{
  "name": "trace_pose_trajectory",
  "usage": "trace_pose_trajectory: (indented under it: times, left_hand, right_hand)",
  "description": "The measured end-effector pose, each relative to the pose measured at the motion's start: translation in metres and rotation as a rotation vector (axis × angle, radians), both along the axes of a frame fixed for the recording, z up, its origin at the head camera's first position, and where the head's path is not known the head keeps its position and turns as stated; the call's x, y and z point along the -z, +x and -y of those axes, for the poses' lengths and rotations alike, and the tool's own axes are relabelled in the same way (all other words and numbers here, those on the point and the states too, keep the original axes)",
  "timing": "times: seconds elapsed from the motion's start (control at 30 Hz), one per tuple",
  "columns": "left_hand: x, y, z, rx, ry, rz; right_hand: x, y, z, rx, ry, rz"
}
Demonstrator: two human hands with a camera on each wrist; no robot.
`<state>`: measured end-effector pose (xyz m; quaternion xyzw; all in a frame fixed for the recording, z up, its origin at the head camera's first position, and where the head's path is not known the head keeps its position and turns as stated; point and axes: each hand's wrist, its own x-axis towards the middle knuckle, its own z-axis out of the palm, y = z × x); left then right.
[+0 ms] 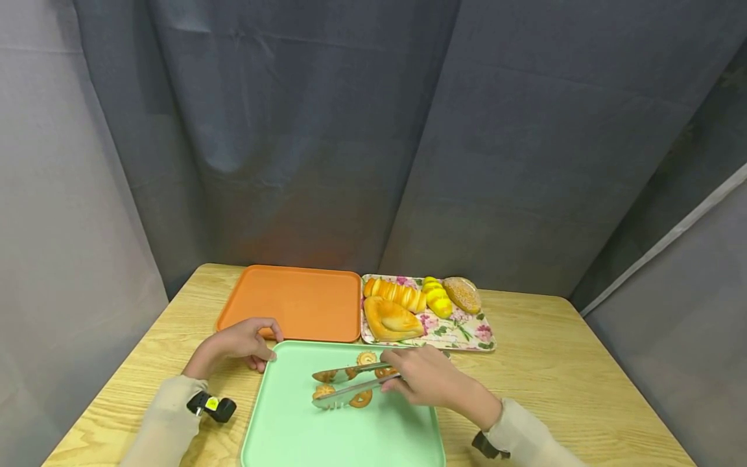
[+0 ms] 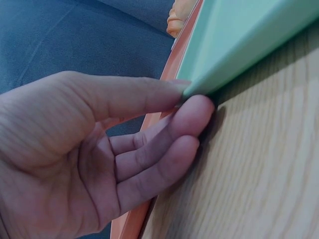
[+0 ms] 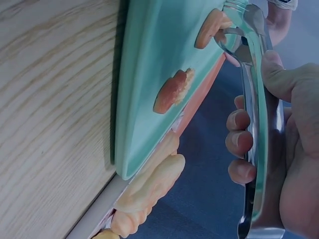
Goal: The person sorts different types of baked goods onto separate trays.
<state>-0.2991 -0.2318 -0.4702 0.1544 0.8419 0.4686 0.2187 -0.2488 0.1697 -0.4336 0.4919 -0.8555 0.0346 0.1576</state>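
My right hand grips a pair of metal tongs, thumb on one arm and fingers curled round the other. The tongs' tips point left over the light green tray and stand apart. Several small cookies lie on this tray, among them a ring-shaped cookie by the lower arm and a round cookie between the tips. Whether the tongs touch any cookie I cannot tell. My left hand pinches the green tray's far left corner between thumb and index finger, the other fingers bent below, as the left wrist view shows.
Behind the green tray lies an orange tray. Beside it, a floral tray carries a long striped bread, a folded bread, a yellow bread and a seeded bun. Grey curtains surround the wooden table.
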Motion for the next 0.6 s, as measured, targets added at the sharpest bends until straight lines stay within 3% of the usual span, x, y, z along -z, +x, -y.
trace_pose_trajectory:
  times: [0.17, 0.33, 0.6]
  left_hand:
    - [0.0, 0.0, 0.001, 0.008, 0.006, -0.005]
    - [0.0, 0.0, 0.0, 0.007, 0.005, -0.004]
    - [-0.002, 0.002, -0.001, 0.0, 0.0, 0.003]
  right_hand:
    - [0.0, -0.002, 0.002, -0.009, -0.035, -0.071]
    - [-0.004, -0.006, 0.005, 0.005, -0.084, -0.083]
    - [-0.02, -0.013, 0.01, 0.084, -0.122, -0.11]
